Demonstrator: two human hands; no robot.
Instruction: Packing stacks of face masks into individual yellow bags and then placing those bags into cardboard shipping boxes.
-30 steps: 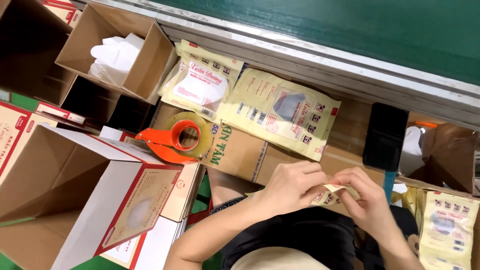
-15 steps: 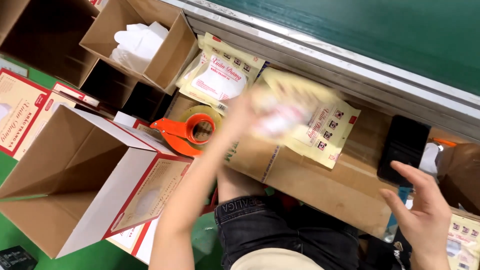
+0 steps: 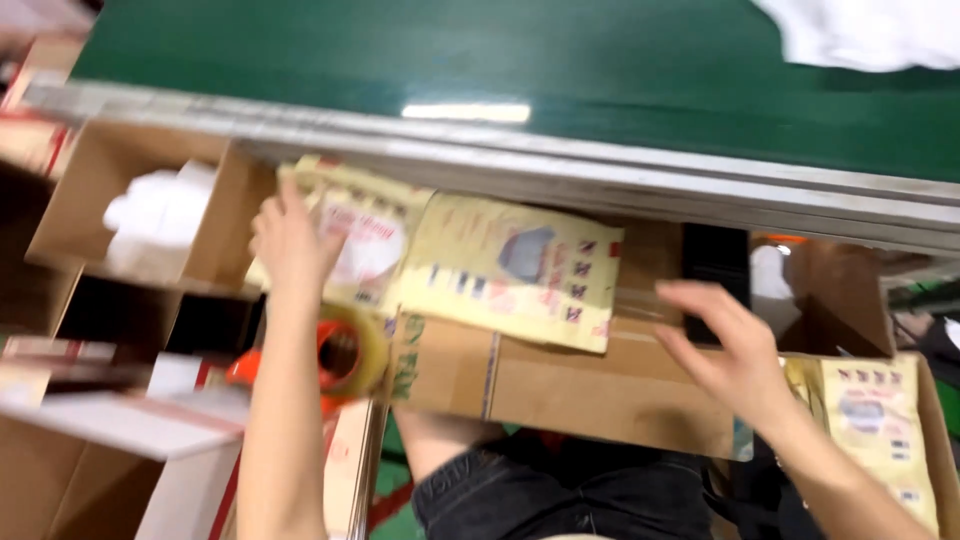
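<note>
L hand (image 3: 290, 240) lies flat w/ spread fingers (image 3: 268, 215) on a yellow pouch (image 3: 365, 245) atop a cardboard box (image 3: 560, 385), beside a 2nd yellow pouch (image 3: 510, 270). R hand (image 3: 730, 355) hovers open over the box's right end. Orange tape dispenser (image 3: 345, 350) sits just under the L wrist. Green conveyor belt (image 3: 500, 60) runs along the top.

Two bare hands are out over the work, the left hand (image 3: 290, 235) and the right hand (image 3: 730, 350). Three yellow pouches show: one under the left hand (image 3: 365, 245), one in the middle (image 3: 510, 270), one at the far right (image 3: 875, 420). One orange tape dispenser (image 3: 345, 355). One long cardboard box (image 3: 570, 385).
</note>
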